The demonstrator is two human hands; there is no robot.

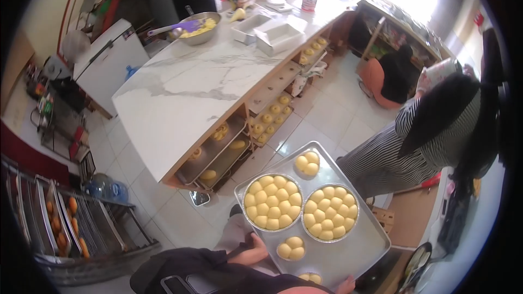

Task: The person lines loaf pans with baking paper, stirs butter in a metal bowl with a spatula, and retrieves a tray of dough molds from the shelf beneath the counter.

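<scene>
A large metal baking tray is held out in front of me, tilted in view. My left hand is at its left edge, fingers partly hidden beside the rim. At the near edge, my right hand grips the rim. Two round foil pans of dough balls, a left pan and a right pan, sit mid-tray. Small dough clusters lie around them: one at the far end, one nearer me, and another partly cut off by my arm.
A marble-topped counter holds a bowl and white boxes; trays of shaped dough fill its shelves. One person stands right, another crouches beyond. A rack with baked bread stands left, near a water bottle.
</scene>
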